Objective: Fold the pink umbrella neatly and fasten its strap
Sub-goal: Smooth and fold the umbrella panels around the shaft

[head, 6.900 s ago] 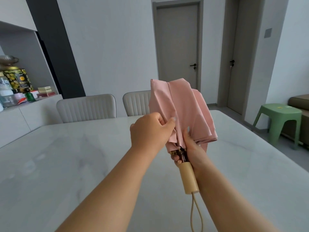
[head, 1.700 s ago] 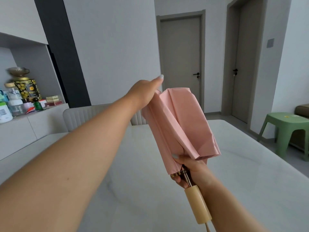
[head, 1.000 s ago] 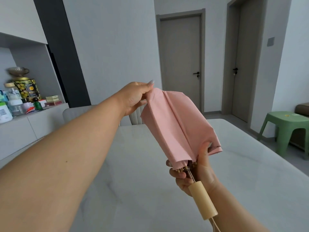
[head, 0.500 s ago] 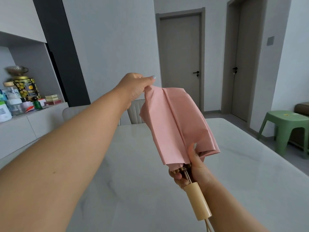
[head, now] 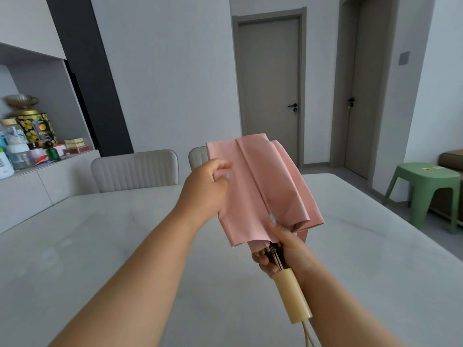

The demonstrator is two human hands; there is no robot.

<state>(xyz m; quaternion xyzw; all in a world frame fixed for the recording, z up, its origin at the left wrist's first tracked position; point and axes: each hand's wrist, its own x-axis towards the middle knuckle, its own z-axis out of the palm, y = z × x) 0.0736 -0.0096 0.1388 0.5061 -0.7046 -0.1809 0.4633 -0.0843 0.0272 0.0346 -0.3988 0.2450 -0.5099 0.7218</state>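
Left hand (head: 205, 189) raised, arm outstretched, fingers curled pinching pink umbrella (head: 263, 189) canopy fold; my right hand (head: 283, 254) grips shaft above handle (head: 293, 296), over bench (head: 100, 246).

One umbrella (head: 260, 189), one handle (head: 293, 295). Two hands: left (head: 205, 191), right (head: 288, 249). One table (head: 100, 246). Two chairs (head: 135, 170) (head: 198, 156). Two doors (head: 269, 86) (head: 363, 83). One stool (head: 426, 186).

Pink umbrella (head: 260, 186), cream handle (head: 293, 296), green stool (head: 426, 186), white marbled table (head: 100, 246).
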